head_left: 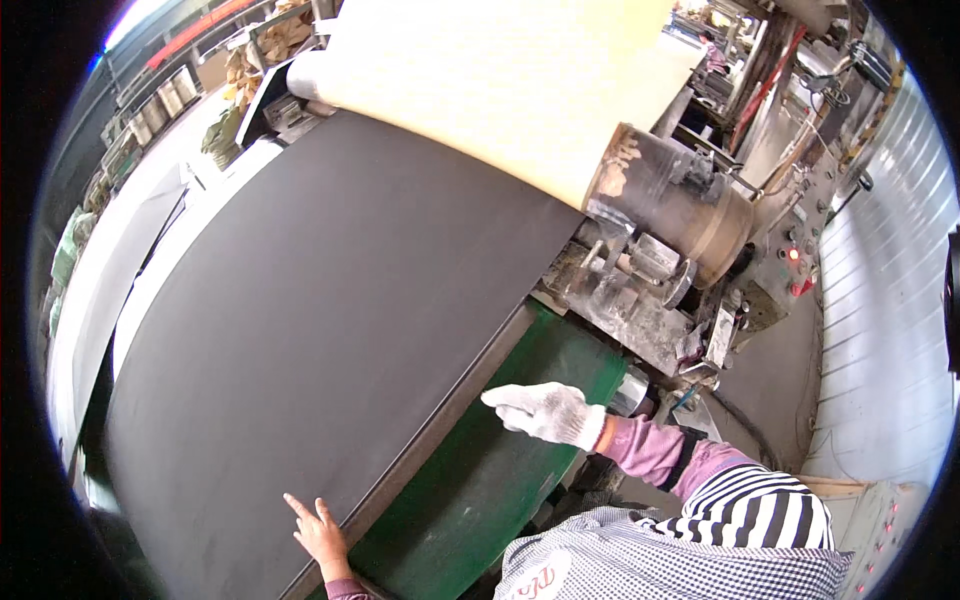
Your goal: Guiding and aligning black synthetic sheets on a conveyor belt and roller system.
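Observation:
A wide, smooth black sheet (330, 300) runs across the machine, its near edge lying over a green conveyor belt (470, 480). My bare left hand (320, 540) is at that edge at the lower left, with fingers apart and fingertips over the black surface; whether they press on it I cannot tell. To the right, my right hand (545, 412), in a white knitted glove, is above the green belt with its fingers stretched toward the black sheet. Nothing shows in either hand. At the far side, a cream-yellow sheet (480, 80) passes over a large roller (690, 200).
Right of the sheet stands a dusty metal machine frame (640, 310) with brackets and a handwheel. A control panel (785, 265) with a lit red lamp is beyond it. A corrugated metal wall (885, 260) closes the right side. Pale sheets (95, 330) lie at the far left.

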`<action>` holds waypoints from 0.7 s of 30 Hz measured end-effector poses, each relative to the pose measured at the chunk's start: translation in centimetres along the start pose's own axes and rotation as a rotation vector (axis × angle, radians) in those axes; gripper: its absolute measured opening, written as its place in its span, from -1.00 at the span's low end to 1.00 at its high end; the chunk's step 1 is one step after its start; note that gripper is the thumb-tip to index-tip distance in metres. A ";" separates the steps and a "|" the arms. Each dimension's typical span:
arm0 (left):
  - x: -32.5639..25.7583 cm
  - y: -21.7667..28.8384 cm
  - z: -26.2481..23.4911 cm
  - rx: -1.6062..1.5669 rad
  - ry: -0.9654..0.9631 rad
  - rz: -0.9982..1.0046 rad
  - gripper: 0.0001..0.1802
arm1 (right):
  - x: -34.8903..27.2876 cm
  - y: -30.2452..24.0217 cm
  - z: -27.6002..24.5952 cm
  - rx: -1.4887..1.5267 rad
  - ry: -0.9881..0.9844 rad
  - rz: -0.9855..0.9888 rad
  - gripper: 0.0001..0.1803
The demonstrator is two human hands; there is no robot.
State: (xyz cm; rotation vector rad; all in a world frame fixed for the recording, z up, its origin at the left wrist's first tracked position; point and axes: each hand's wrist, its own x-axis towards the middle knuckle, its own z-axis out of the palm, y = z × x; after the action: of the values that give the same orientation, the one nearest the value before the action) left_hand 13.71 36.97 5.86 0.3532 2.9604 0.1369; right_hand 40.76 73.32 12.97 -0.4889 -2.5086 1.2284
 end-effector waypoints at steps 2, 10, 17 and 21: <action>-2.8 -8.2 -0.1 0.249 0.114 -0.185 -0.10 | -2.7 -3.2 0.2 0.063 -0.201 0.182 -0.70; -6.3 -2.9 2.1 -0.061 0.243 0.249 -0.02 | -19.8 -5.0 -1.8 -0.274 -0.311 0.641 -0.65; -6.2 2.5 0.3 -0.180 0.211 0.525 -0.11 | -37.3 8.2 0.8 -0.664 -1.066 0.729 -0.52; -3.1 1.0 2.6 -0.203 0.304 0.702 -0.63 | -36.3 5.0 1.9 -0.595 -0.879 0.909 -0.59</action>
State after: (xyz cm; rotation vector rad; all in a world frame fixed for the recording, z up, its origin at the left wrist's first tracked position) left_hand 17.37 37.35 3.86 1.4299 2.9081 0.6094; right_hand 73.30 59.26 3.49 -1.6882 -3.5984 1.0236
